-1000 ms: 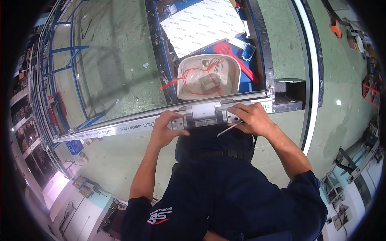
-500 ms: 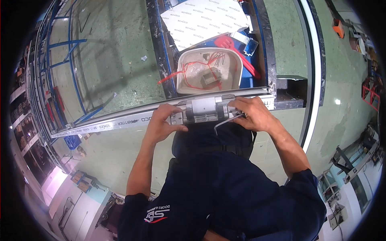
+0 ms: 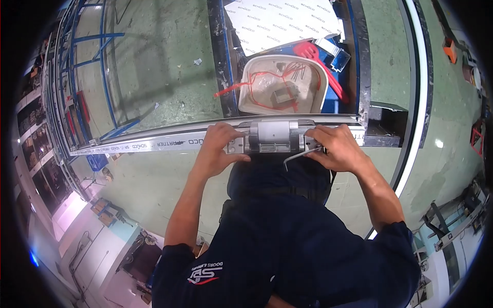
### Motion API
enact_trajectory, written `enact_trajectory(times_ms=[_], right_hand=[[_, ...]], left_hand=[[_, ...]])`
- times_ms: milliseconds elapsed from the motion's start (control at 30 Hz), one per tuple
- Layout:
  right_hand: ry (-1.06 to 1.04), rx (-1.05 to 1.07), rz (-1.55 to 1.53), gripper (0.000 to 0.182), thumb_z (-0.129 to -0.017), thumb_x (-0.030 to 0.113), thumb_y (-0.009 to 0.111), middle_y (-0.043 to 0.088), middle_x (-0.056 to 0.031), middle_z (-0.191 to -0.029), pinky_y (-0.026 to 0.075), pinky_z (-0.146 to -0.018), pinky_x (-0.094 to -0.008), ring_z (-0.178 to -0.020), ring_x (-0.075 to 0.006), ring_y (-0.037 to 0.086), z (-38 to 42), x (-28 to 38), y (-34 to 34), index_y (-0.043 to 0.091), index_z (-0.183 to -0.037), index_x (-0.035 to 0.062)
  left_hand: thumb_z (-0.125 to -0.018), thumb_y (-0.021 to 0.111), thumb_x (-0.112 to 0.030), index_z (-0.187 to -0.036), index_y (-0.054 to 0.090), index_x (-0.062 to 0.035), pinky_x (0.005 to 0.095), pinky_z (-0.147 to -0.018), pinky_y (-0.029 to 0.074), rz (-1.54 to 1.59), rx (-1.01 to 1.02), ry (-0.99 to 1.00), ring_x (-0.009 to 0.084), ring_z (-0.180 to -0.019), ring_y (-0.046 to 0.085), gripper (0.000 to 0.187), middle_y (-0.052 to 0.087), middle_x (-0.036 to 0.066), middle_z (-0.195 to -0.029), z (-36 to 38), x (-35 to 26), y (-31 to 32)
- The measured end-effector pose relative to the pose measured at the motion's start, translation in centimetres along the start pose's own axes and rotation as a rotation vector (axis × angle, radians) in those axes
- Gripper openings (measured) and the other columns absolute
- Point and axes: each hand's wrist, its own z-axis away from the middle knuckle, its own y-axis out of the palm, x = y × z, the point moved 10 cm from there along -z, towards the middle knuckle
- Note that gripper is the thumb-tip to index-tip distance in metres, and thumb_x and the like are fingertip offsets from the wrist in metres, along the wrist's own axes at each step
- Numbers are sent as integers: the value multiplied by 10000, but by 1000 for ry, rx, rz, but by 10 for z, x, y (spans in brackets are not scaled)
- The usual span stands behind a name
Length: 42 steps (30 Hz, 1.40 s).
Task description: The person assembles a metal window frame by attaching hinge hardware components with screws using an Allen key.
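Observation:
A silver and black metal hinge (image 3: 273, 134) lies against a long metal profile (image 3: 169, 143) in front of my body. My left hand (image 3: 222, 149) grips the hinge's left end, thumb below and fingers above. At the right end, my right hand (image 3: 336, 146) holds a bent hex key (image 3: 298, 157) under its fingers, while its fingertips press on the hinge. The short end of the key points down below the hinge. The undersides of both hands are hidden.
Beyond the profile is a white tub (image 3: 257, 105) with red cord and small metal parts. Behind it lie a printed white sheet (image 3: 282, 23) and a red tool (image 3: 331, 77). Blue metal frames (image 3: 102, 77) stand at the left; a long upright profile (image 3: 418, 102) is at the right.
The view has shifted, so the hinge, profile and tub appear farther right. Both hands keep their places at the hinge's ends, with the hex key still in my right hand.

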Motion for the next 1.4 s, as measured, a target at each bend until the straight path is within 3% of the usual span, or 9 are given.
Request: enact_trajectory(times_ms=[367, 567, 667, 700, 900, 1000, 1033, 1167, 1400], right_hand=[[-11, -155, -30, 485, -691, 48, 893, 730, -87, -925, 548, -589, -404, -710, -301, 728, 14, -6, 10, 705, -1138, 55], [-6, -116, -41, 492, -690, 50, 898, 725, -85, -923, 553, -601, -402, -740, -296, 736, 13, -8, 10, 704, -1141, 59], [-13, -90, -25, 500, -701, 61, 914, 722, -86, -934, 549, -601, -402, -737, -299, 734, 12, -5, 10, 700, -1152, 65], [-8, -80, -26, 510, -707, 70, 916, 726, -85, -953, 554, -608, -412, -731, -308, 731, 12, -5, 11, 695, -1166, 68], [32, -44, -53, 535, -702, 78, 940, 714, -73, -950, 540, -612, -404, -749, -289, 733, 9, -9, 13, 690, -1175, 80], [59, -52, -53, 542, -701, 94, 946, 713, -68, -945, 539, -614, -405, -751, -286, 734, 12, -10, 13, 693, -1181, 82], [67, -57, -57, 546, -702, 102, 947, 712, -67, -943, 539, -614, -406, -751, -287, 734, 12, -10, 13, 695, -1186, 81], [3, -59, -8, 565, -711, 125, 945, 714, -72, -943, 539, -612, -423, -750, -288, 739, 12, -8, 12, 701, -1218, 74], [41, 76, -186, 450, -759, 170, 934, 749, -140, -913, 574, -667, -436, -758, -359, 744, -6, -17, 2, 755, -1142, 17]], left_hand=[[-663, 1020, -311, -1204, 719, -73, 496, -1051, 487, -61, -157, 89, 392, -1193, 623, 664, 706, 111, -1206, 12, 0, 15], [-1075, 689, -323, -1367, 710, -18, 452, -1107, 485, 328, -32, -3, 344, -1280, 648, 423, 741, 158, -1333, -26, 3, -1], [-1160, 500, -249, -1357, 722, 16, 436, -1095, 500, 266, 290, 27, 344, -1246, 679, 398, 757, 177, -1322, -55, 16, 35], [-1143, 559, -283, -1288, 750, 16, 436, -1017, 528, 362, 286, -3, 395, -1114, 706, 384, 770, 223, -1161, -62, 17, 39], [-1062, 736, -334, -1407, 715, -13, 415, -1087, 529, 507, 552, -302, 294, -1238, 709, 471, 775, 146, -1292, -59, 35, 47], [-884, 920, -424, -1510, 640, -38, 412, -1160, 490, 537, 534, -132, 276, -1336, 668, 786, 734, 128, -1396, -56, 23, 37], [-706, 1029, -437, -1620, 515, -80, 429, -1243, 428, 484, 601, -138, 310, -1462, 575, 1107, 618, 146, -1556, -49, 24, 41], [-650, 1052, -387, -1677, 398, -111, 467, -1312, 363, 242, 559, -44, 363, -1560, 444, 1249, 461, 165, -1678, -38, 6, 38], [-623, 1059, -375, -1685, 377, -99, 458, -1300, 381, 298, 536, -93, 357, -1526, 497, 1291, 520, 162, -1638, -43, 12, 38]])
